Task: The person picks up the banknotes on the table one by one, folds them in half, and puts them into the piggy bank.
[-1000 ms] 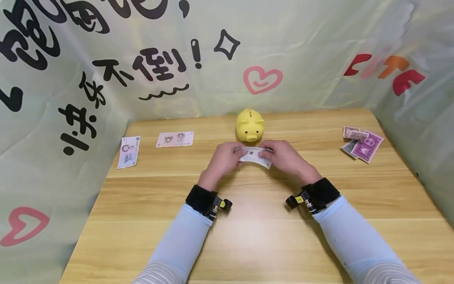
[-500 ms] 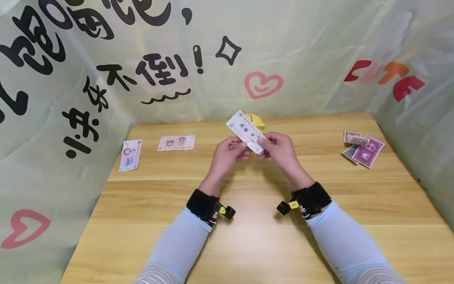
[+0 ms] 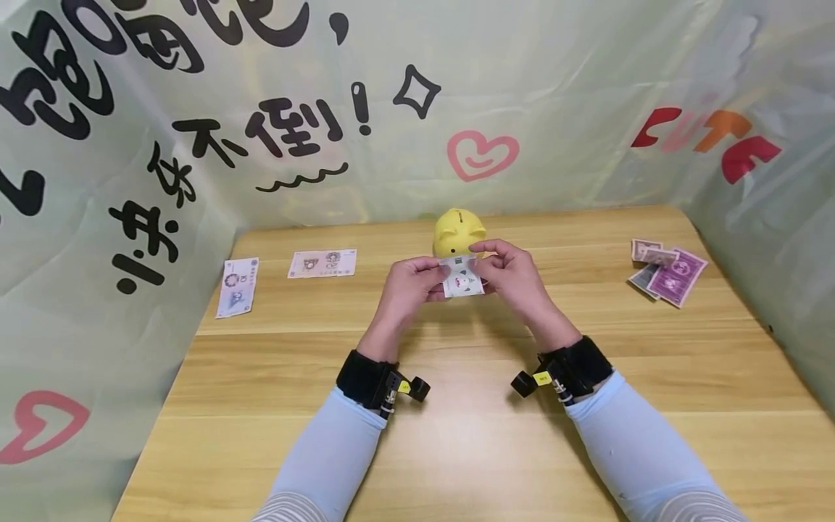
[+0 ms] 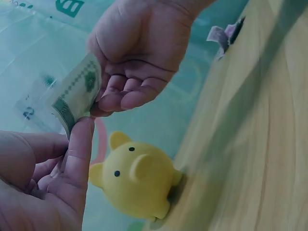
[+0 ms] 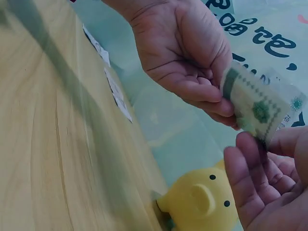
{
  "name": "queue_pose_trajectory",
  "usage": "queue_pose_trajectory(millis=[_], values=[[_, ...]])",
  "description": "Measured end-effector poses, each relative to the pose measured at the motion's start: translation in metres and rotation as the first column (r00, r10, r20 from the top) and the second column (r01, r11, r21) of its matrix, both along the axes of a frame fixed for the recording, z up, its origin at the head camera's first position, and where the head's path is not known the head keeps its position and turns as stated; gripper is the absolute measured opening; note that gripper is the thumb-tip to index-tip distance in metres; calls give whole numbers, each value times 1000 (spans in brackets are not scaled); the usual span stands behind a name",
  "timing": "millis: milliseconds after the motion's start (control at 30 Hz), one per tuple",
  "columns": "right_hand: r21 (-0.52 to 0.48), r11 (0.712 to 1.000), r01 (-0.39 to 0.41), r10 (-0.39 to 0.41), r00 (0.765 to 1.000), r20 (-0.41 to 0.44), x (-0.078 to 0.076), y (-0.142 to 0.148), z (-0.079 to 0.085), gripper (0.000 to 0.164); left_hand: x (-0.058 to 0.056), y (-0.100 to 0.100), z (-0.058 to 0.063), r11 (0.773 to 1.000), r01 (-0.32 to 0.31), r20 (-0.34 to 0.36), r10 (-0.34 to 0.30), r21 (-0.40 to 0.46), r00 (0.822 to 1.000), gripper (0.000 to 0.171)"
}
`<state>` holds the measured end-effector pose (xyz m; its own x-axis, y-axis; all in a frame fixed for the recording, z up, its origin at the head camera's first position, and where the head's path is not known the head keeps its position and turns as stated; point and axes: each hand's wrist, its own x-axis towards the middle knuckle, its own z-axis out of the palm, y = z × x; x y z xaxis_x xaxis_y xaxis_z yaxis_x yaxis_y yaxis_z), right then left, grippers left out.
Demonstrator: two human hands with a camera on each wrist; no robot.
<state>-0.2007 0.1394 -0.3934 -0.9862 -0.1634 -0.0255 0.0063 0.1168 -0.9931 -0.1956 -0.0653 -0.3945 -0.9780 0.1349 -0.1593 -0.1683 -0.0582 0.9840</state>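
Both hands hold one banknote (image 3: 463,281) between them, raised in front of the yellow piggy bank (image 3: 459,230). My left hand (image 3: 409,288) pinches its left edge between thumb and fingers. On the other side my right hand (image 3: 512,279) pinches the right edge, its index finger lying across the lower part of the piggy bank in the head view. The note looks doubled over, with its green-patterned side (image 4: 79,94) turned toward the piggy bank. In the right wrist view the piggy bank (image 5: 202,199) stands just below the hands, its slot on top.
On the left of the wooden table (image 3: 450,449) lie two flat banknotes, one upright (image 3: 237,288) and one crosswise (image 3: 322,264). Several purple and grey notes (image 3: 677,275) overlap at the right. A printed cloth (image 3: 554,87) hangs behind and along both sides.
The banknote was first held wide and bowed, then tilted up in the right hand. Now it is back between both hands, shorter in outline and lower, uncovering more of the piggy bank.
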Motion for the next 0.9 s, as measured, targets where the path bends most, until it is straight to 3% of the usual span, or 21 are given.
queue_pose_trajectory(millis=[333, 500, 733, 900], values=[[-50, 998, 36, -32, 997, 71, 5, -1, 4, 22, 3, 1, 9, 999, 14, 32, -15, 47, 999, 19], [-124, 992, 23, -14, 997, 78, 8, -3, 7, 14, 5, -1, 12, 996, 0, 62, -6, 91, 998, 19], [-201, 980, -7, 17, 999, 48, 12, -4, 8, 12, 6, -5, 15, 993, -4, 49, -2, 114, 999, 15], [-183, 983, -21, 18, 1000, -15, 12, -4, 4, 17, 7, -6, 15, 990, 16, 26, -20, 141, 999, 15]])
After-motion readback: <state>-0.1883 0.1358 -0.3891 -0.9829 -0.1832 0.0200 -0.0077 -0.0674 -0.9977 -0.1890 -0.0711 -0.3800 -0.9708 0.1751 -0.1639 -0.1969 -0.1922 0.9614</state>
